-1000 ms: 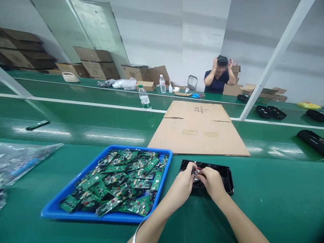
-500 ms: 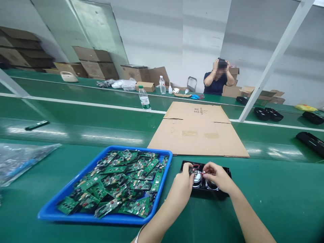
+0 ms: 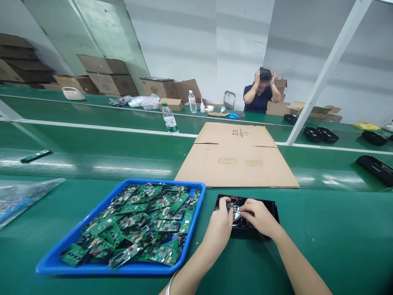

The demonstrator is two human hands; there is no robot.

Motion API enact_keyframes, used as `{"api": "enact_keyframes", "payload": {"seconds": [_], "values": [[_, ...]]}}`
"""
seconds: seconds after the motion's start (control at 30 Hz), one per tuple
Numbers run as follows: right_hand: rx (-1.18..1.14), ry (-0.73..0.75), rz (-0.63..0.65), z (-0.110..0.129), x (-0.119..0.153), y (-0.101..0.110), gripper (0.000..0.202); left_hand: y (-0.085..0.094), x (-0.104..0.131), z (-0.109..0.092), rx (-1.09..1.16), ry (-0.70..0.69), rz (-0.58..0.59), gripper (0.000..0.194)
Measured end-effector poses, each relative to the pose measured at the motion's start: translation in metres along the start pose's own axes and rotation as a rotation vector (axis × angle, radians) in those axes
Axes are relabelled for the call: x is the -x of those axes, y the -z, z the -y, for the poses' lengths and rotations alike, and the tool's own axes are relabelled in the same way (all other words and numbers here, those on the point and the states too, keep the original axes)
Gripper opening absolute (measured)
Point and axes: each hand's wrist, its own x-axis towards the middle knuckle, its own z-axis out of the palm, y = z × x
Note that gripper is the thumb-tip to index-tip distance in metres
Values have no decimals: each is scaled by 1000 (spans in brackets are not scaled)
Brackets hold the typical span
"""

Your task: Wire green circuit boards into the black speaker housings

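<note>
Bending both hands over the open black casing (image 3: 272, 207), I work on the near green tabletop (image 3: 337, 250), just to the right of the blue tray (image 3: 119, 269). My left hand (image 3: 218, 224) is at the casing's left end, thumb and forefinger a little apart around small parts beside the red wires (image 3: 234, 199), probably to steady them; I cannot tell how firmly they grip. My right hand (image 3: 260, 217) comes in from the other side, its fingertips drawn narrow over the pale round part (image 3: 236, 214); whether they pinch a wire end is hidden. The casing lies flat with its open side up, which likely leaves its inside within reach of both hands. The tray of loose circuit boards (image 3: 132, 208) sits near on the left, seemingly for easy reach, and the flattened cardboard (image 3: 242, 170) lies on the far side of the casing.
</note>
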Motion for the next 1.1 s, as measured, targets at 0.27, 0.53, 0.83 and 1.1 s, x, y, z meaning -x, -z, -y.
{"api": "enact_keyframes", "payload": {"seconds": [0.27, 0.53, 0.83, 1.1], "values": [[573, 196, -101, -3, 1, -13, 17, -1, -2, 7, 77, -10, 5, 20], [809, 305, -147, -1, 1, -20, 27, 0, -2, 7, 39, -37, 43, 19], [810, 297, -167, 0, 3, -23, 25, 5, -3, 0, -41, -116, 133, 20], [725, 157, -217, -8, 3, -24, 19, 20, -4, -9, -95, -303, 214, 18]]}}
